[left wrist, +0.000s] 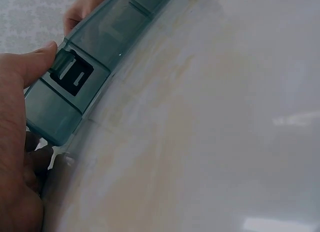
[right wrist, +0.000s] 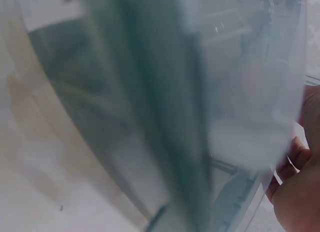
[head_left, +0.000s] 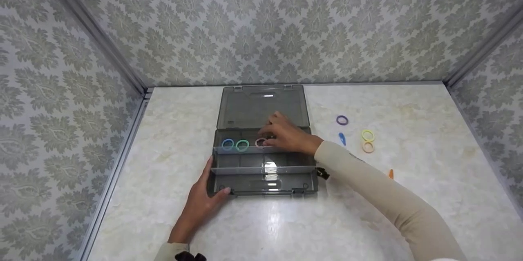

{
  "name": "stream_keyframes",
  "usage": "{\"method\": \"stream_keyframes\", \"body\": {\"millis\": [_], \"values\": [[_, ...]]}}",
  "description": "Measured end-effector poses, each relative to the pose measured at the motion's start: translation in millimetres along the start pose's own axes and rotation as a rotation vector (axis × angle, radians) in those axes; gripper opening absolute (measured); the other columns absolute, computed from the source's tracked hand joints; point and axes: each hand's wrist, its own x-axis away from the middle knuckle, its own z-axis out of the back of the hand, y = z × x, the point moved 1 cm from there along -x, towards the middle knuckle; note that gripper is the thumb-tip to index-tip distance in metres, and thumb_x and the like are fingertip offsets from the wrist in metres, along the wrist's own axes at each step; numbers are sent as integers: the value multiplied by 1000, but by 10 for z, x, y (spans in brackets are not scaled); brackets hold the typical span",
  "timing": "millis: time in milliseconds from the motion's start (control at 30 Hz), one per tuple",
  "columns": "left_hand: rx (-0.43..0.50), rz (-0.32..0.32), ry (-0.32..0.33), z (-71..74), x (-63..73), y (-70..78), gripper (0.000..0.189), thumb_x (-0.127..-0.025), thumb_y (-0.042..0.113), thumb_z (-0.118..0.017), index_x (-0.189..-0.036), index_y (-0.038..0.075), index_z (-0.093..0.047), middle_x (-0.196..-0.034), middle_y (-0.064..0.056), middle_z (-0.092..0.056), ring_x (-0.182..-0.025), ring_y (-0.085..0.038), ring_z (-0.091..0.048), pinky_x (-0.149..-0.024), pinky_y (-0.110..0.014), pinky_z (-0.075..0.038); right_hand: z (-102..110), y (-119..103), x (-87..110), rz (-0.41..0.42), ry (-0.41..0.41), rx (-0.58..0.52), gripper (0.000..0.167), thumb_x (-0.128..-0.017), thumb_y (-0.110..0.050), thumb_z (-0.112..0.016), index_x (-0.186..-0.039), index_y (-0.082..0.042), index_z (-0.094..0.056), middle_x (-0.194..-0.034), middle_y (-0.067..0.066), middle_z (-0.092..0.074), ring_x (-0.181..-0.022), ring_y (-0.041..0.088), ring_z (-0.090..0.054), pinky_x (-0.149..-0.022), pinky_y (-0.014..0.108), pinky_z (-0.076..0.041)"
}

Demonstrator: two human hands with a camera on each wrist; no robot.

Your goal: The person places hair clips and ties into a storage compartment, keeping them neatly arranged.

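A grey see-through plastic box (head_left: 264, 192) lies with its lid (head_left: 263, 108) folded back. My left hand (head_left: 204, 199) grips its front left corner, thumb over the front wall near a latch (left wrist: 72, 72) and fingers along the left side. In the back compartment, my right hand (head_left: 286, 134) holds a pink ring (head_left: 259, 141) at its thumb, close to the clear divider (head_left: 249, 150). Left of it in that compartment are a blue ring (head_left: 227, 143) and a green ring (head_left: 242, 145). The right wrist view shows my right fingers (right wrist: 286, 169) partly behind see-through plastic.
On the marbled table (head_left: 171, 142), to the box's right, lie a purple ring (head_left: 342, 120), a yellow ring (head_left: 368, 135), an orange ring (head_left: 368, 147), a blue clip (head_left: 342, 138) and an orange clip (head_left: 391, 174), partly covered by my right sleeve (head_left: 380, 187). Patterned walls (head_left: 269, 28) enclose the table.
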Motion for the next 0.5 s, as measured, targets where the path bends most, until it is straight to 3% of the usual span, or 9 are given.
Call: {"method": "stream_keyframes", "body": {"millis": [300,500], "values": [[1,26,-11,-11,-17,0,109,-99,48,-81,-179,19,-12,-183,-12,-21,-167,-39,-24,-134,-62,-21,260,129,195,-51,27,-56,32,-104,-20,-80,-132,-4,-80,-116,15,-65,-110,27,-49,-92,45,-51],[-3,31,-9,-9,-36,19,110,-99,49,-82,-179,17,-13,-183,-13,-20,-167,-39,-23,-135,-60,-20,477,318,368,-83,95,-78,32,-104,-20,-81,-131,-3,-80,-117,20,-65,-114,33,-51,-98,54,-48]]}}
